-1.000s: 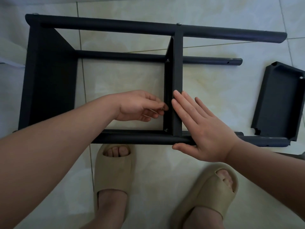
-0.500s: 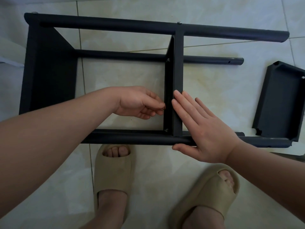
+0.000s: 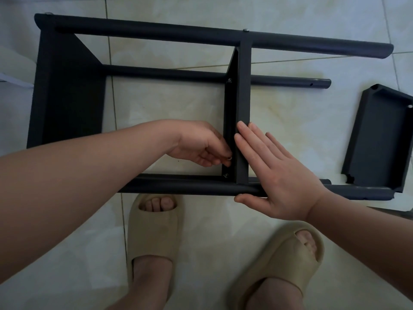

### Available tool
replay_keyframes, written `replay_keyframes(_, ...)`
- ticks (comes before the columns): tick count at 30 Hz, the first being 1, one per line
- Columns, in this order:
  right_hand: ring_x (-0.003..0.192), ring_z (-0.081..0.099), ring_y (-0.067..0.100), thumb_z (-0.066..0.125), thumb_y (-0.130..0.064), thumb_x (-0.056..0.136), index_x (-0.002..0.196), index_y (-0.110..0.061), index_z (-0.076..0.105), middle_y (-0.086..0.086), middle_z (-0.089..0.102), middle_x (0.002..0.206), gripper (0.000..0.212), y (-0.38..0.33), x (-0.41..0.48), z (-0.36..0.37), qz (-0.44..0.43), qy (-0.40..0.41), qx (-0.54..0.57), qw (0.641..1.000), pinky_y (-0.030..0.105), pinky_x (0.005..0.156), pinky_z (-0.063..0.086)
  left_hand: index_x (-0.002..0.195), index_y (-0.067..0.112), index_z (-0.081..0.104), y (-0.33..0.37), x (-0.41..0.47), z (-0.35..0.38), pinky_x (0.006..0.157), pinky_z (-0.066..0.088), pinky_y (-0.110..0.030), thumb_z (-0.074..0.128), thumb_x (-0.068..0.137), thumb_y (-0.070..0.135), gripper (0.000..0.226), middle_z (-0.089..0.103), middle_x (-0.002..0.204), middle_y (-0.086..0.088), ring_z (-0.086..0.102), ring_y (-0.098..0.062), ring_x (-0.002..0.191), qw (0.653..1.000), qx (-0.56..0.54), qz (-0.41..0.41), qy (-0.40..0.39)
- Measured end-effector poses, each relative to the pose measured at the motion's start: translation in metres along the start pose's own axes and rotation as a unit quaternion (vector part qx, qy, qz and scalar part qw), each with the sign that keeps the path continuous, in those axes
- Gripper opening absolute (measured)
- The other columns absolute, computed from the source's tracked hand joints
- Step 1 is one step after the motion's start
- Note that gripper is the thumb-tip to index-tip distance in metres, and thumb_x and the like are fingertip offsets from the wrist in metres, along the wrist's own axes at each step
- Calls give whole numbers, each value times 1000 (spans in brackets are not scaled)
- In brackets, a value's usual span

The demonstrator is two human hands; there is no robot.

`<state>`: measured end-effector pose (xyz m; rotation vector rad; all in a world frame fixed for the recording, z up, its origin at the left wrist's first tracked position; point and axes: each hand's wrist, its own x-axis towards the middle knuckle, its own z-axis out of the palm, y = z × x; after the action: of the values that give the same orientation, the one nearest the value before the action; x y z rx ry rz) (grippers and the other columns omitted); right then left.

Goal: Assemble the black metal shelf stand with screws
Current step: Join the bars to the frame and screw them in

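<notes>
The black metal shelf stand (image 3: 156, 33) lies on its side on the tiled floor, with long tubes running left to right. A middle shelf panel (image 3: 243, 90) stands upright between the tubes. My left hand (image 3: 201, 144) is inside the frame and pinches a small screw (image 3: 229, 158) against the panel's inner face, just above a fitted screw (image 3: 226, 175) at the lower corner. My right hand (image 3: 274, 173) lies flat with straight fingers against the panel's right side and the near tube (image 3: 178, 186).
A loose black shelf panel (image 3: 384, 139) lies on the floor at the right, its corner touching the near tube's end. My two feet in beige slippers (image 3: 154, 222) stand just below the frame. A pale object edges in at the far left.
My left hand has moved down along the panel's inner face toward the lower corner. My right hand has stayed flat in place.
</notes>
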<state>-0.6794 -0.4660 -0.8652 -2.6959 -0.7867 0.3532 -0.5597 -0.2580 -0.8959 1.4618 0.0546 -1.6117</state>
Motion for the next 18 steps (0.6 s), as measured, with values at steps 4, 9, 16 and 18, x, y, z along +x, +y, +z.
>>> replay_keyframes(4,158,3,28,46,-68,94,161,-5,13,10,3,171,98,1,-1,1,-1,4,1,1000,56,123,24,83,18,73,1,3,10,75,49,-23,60,93,4,22,74,84,0,64,-8,72,999,6,-12,-51)
replay_keyframes(9,158,3,28,48,-68,94,162,-5,13,10,3,171,99,1,-1,1,-1,3,0,1000,56,123,24,86,15,71,6,5,16,73,46,-22,62,91,3,16,71,76,3,61,-9,72,996,50,-29,-68)
replay_keyframes(16,158,3,28,47,-68,94,162,-5,14,11,3,171,98,0,-1,1,-1,2,-2,1000,56,123,24,87,15,72,10,10,20,67,45,-20,66,90,4,13,71,76,2,61,-8,68,991,95,-63,-77)
replay_keyframes(18,158,4,28,48,-69,94,161,-5,14,11,4,171,99,0,-1,1,-1,4,0,1000,56,122,24,88,15,72,11,10,20,66,45,-19,65,90,5,12,70,77,2,61,-9,69,989,99,-69,-81)
